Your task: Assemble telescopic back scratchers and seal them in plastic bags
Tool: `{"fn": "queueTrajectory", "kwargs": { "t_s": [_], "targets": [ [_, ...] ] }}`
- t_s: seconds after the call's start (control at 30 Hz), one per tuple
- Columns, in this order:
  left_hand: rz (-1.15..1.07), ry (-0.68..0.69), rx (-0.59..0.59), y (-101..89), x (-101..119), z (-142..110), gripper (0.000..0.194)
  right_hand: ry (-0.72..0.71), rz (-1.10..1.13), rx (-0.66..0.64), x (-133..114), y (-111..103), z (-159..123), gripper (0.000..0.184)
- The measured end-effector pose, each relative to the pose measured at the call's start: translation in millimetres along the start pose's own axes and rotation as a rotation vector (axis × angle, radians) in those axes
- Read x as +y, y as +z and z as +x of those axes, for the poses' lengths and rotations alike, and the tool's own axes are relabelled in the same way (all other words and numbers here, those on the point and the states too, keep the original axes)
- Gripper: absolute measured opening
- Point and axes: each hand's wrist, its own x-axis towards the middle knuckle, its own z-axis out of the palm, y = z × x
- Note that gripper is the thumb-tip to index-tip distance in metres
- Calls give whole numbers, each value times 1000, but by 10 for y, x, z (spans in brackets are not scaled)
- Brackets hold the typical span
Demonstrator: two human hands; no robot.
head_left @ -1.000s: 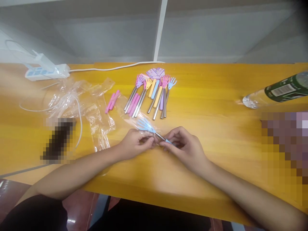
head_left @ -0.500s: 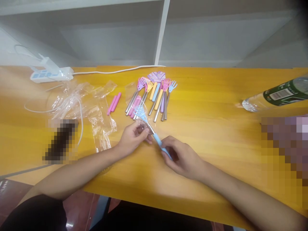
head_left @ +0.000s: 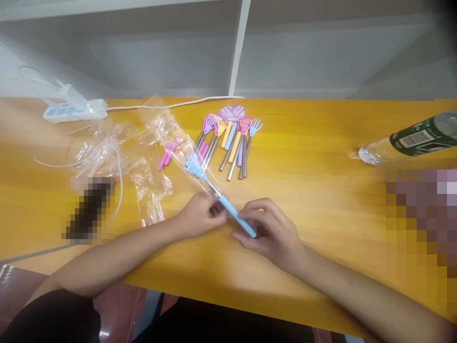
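A light blue back scratcher (head_left: 228,209), with a hand-shaped head and a short metal shaft, lies slantwise between my hands. Its head and shaft are inside a clear plastic bag (head_left: 171,128) that stretches up and left past the head. My left hand (head_left: 200,216) is closed at the bag's near end, beside the top of the handle; its fingertips are partly hidden. Loosely curled around the lower handle, my right hand (head_left: 273,233) touches it with the fingers, the thumb a little apart. Beyond them lie several back scratchers (head_left: 244,126) with purple, yellow, pink and blue heads.
Loose pink handles (head_left: 167,155) lie left of the pile, near crumpled clear bags (head_left: 146,190). Purple printed cards (head_left: 232,113) sit behind it. A white power strip (head_left: 76,112) with cables is at the back left. On the right lies a bottle (head_left: 410,138) with a green label.
The blue back scratcher has slid up and left, deeper into the bag, which now extends beyond its head. My right hand's fingers have loosened on the handle.
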Motion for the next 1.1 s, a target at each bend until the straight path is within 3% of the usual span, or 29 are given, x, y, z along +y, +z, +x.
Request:
{"fn": "queueTrajectory", "kwargs": {
  "t_s": [0.17, 0.33, 0.47, 0.6, 0.77, 1.1],
  "targets": [
    [-97, -97, 38, -17, 13, 11, 8, -187, -40, 14, -20, -54, 9, 34],
    [-135, -108, -13, -39, 6, 5, 12, -383, -36, -99, -8, -102, -32, 41],
    [17, -53, -58, -50, 19, -8, 12, -321, 17, -144, 26, -95, -75, 43],
    [111, 9, -147, -41, 24, -12, 10, -104, 204, -204, 25, -83, -59, 25],
    [239, 153, -237, -24, 8, -15, 3, -257, 38, -75, -14, -86, 16, 23],
    [259, 315, -276, -1, 27, -22, 8, -54, 194, -40, -52, -9, 42, 28]
  ]
}}
